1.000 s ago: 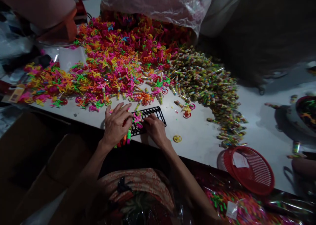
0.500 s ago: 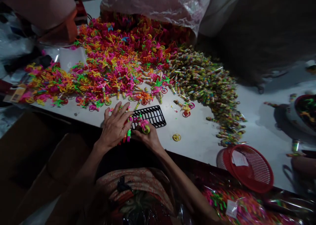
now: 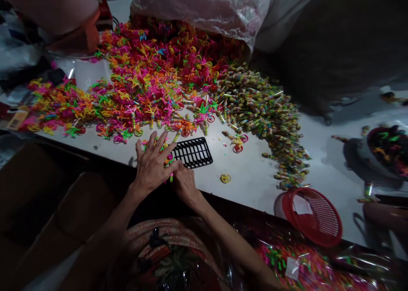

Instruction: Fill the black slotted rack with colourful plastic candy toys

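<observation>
Your right hand (image 3: 185,180) has shifted left, grip hidden so can't tell, beside your left hand (image 3: 152,165), splayed, nothing visibly clasped; work looks centred on the left end of the black rack (image 3: 194,152) on the worktop (image 3: 251,180).

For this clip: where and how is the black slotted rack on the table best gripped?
Probably at its short right-hand rim, pinched between thumb and fingers, coming from the right. The black slotted rack looks thin and flat-lying; that end stands clear, while the left hand covers the left end and the right hand crowds the near left side.
</observation>
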Motion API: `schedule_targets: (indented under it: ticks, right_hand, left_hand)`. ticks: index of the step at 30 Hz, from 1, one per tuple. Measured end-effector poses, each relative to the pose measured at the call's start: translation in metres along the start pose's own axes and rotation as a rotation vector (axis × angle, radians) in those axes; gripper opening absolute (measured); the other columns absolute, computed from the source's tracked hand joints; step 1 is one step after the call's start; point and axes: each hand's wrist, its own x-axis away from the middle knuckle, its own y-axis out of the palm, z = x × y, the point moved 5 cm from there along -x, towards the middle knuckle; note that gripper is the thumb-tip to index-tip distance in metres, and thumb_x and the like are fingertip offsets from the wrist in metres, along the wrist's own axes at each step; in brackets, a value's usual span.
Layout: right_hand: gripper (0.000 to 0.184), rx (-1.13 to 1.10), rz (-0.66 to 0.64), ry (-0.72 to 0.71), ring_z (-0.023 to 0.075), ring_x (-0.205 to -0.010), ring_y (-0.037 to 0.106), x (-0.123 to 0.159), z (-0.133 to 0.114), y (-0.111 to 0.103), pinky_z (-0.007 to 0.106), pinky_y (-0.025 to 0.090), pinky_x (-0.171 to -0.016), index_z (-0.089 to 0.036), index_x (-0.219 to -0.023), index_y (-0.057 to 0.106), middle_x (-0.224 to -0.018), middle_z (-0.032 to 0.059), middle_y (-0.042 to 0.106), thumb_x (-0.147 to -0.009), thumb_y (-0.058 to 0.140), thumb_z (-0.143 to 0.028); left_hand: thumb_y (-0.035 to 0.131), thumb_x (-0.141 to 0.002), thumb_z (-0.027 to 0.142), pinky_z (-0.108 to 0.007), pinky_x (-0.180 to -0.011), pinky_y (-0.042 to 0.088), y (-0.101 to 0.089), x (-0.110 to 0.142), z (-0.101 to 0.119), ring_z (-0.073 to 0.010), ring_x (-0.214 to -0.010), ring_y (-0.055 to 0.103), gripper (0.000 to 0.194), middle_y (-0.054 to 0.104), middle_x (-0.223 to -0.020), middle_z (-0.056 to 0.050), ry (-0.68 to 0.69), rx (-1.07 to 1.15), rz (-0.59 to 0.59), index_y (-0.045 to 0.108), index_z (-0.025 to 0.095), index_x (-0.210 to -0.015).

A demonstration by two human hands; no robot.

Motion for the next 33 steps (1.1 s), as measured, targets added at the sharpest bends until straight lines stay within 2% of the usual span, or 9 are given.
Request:
schedule_targets:
  ticks: [3, 5, 8, 13, 16, 19, 22, 27, 33]
  right_hand:
    - [0.021, -0.060, -0.057, -0.127, 0.0191, -0.080, 0.062, -0.007, 0.006, -0.017, 0.026, 0.040, -0.065, -0.016, -0.101, 0.063, -0.101, 0.0107, 0.066, -0.081, 0.054, -0.013]
    - [0.014, -0.108, 0.002, -0.138, 0.0191, -0.083, 0.062, -0.023, 0.018, -0.036, 0.025, 0.040, -0.068, -0.018, -0.091, 0.065, -0.093, 0.0076, 0.068, -0.081, 0.057, -0.016]
    - [0.018, -0.061, 0.218, 0.060, 0.0209, -0.085, 0.063, -0.058, 0.035, -0.065, 0.027, 0.040, -0.068, -0.018, -0.087, 0.067, -0.088, 0.0087, 0.069, -0.088, 0.050, -0.023]
    - [0.020, 0.003, 0.271, 0.211, 0.0244, -0.087, 0.064, -0.096, 0.034, -0.071, 0.030, 0.041, -0.068, -0.016, -0.090, 0.070, -0.090, 0.0141, 0.071, -0.086, 0.056, -0.031]
    - [0.023, -0.111, 0.300, 0.273, 0.0225, -0.077, 0.063, -0.086, 0.050, -0.072, 0.029, 0.040, -0.062, -0.017, -0.076, 0.069, -0.077, 0.0113, 0.070, -0.084, 0.056, -0.035]
    - [0.016, -0.355, 0.281, 0.185, 0.0168, -0.062, 0.058, -0.066, 0.064, -0.072, 0.026, 0.037, -0.055, -0.019, -0.063, 0.064, -0.060, 0.0027, 0.063, -0.072, 0.064, -0.032]
    - [0.011, -0.749, 0.182, 0.077, 0.0112, -0.052, 0.050, -0.052, 0.067, -0.064, 0.023, 0.035, -0.050, -0.019, -0.061, 0.062, -0.054, -0.0027, 0.059, -0.062, 0.067, -0.029]
    - [0.026, -1.408, 0.209, 0.182, 0.0057, -0.041, 0.038, -0.049, 0.076, -0.055, 0.021, 0.031, -0.041, -0.018, -0.065, 0.059, -0.051, -0.0057, 0.054, -0.054, 0.073, -0.036]
    - [0.025, -1.443, -0.034, 0.118, 0.0063, -0.042, 0.041, -0.047, 0.065, -0.049, 0.021, 0.032, -0.041, -0.018, -0.063, 0.056, -0.056, -0.0047, 0.056, -0.050, 0.073, -0.031]
  left_hand:
    - [0.052, -0.088, 0.034, -0.067, -0.108, 0.019, -0.002, 0.002, -0.003, -0.0346, -0.140, 0.031, 0.025, 0.041, -0.150, -0.007, 0.028, -0.011, -0.005, 0.071, 0.029, -0.103]
    - [0.052, -0.088, 0.033, -0.068, -0.107, 0.021, -0.004, 0.005, -0.006, -0.0346, -0.140, 0.032, 0.023, 0.043, -0.149, -0.007, 0.046, -0.019, -0.001, 0.073, 0.029, -0.097]
    - [0.051, -0.089, 0.033, -0.069, -0.106, 0.021, -0.006, 0.009, -0.007, -0.0350, -0.140, 0.032, 0.026, 0.042, -0.149, -0.007, 0.074, -0.047, 0.006, 0.071, 0.031, -0.105]
    - [0.049, -0.091, 0.038, -0.070, -0.107, 0.018, -0.005, 0.011, -0.007, -0.0356, -0.141, 0.030, 0.041, 0.041, -0.149, -0.009, 0.115, -0.084, -0.010, 0.056, 0.032, -0.130]
    - [0.046, -0.092, 0.037, -0.065, -0.110, 0.020, -0.004, 0.008, -0.008, -0.0330, -0.140, 0.032, 0.047, 0.044, -0.148, -0.010, 0.123, -0.068, -0.005, 0.048, 0.029, -0.138]
    - [0.044, -0.092, 0.035, -0.061, -0.112, 0.020, -0.004, 0.007, -0.009, -0.0311, -0.140, 0.033, 0.048, 0.045, -0.147, -0.009, 0.116, -0.053, 0.011, 0.045, 0.028, -0.140]
    - [0.044, -0.092, 0.036, -0.060, -0.112, 0.019, -0.004, 0.006, -0.010, -0.0308, -0.140, 0.034, 0.048, 0.046, -0.146, -0.009, 0.103, -0.041, 0.024, 0.045, 0.027, -0.140]
    - [0.044, -0.092, 0.037, -0.058, -0.112, 0.020, -0.002, 0.006, -0.010, -0.0311, -0.139, 0.035, 0.046, 0.047, -0.145, -0.010, 0.108, -0.032, 0.023, 0.049, 0.025, -0.136]
    - [0.042, -0.093, 0.040, -0.058, -0.111, 0.019, -0.002, 0.006, -0.012, -0.0313, -0.139, 0.035, 0.046, 0.048, -0.144, -0.011, 0.113, -0.033, 0.016, 0.049, 0.023, -0.136]
